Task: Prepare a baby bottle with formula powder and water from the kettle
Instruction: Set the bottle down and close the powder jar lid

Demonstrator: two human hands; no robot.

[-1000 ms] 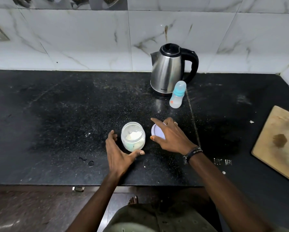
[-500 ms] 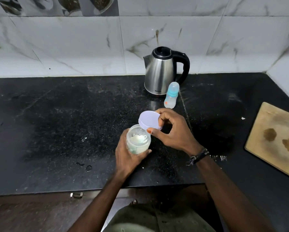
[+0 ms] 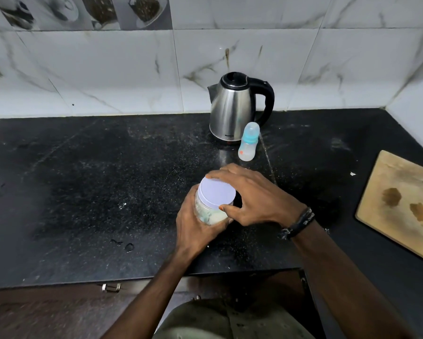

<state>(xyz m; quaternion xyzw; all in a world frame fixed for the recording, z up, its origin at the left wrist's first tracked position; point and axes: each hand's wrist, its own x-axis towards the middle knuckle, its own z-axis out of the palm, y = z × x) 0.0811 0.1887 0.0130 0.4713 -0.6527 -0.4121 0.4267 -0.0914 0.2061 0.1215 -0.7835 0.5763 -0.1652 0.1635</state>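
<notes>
A clear jar (image 3: 209,214) of white formula powder stands on the black counter (image 3: 83,192) near its front edge. My left hand (image 3: 195,228) is wrapped around the jar's body. A pale lilac lid (image 3: 216,193) sits on the jar's mouth, and my right hand (image 3: 252,194) grips its rim with thumb and fingers. Further back stands a steel kettle (image 3: 232,111) with a black handle. A small baby bottle (image 3: 248,143) with a blue collar and a clear cap stands upright just in front of the kettle, to its right.
A wooden cutting board (image 3: 401,204) with two brown stains lies at the right edge of the counter. White marble tiles (image 3: 107,69) back the counter. A few water drops (image 3: 128,247) lie left of the jar. A drawer handle (image 3: 111,287) shows below the counter edge.
My left hand closed around the jar. My right hand lifted the lid off the counter, carried it over the jar and set it on the mouth.
</notes>
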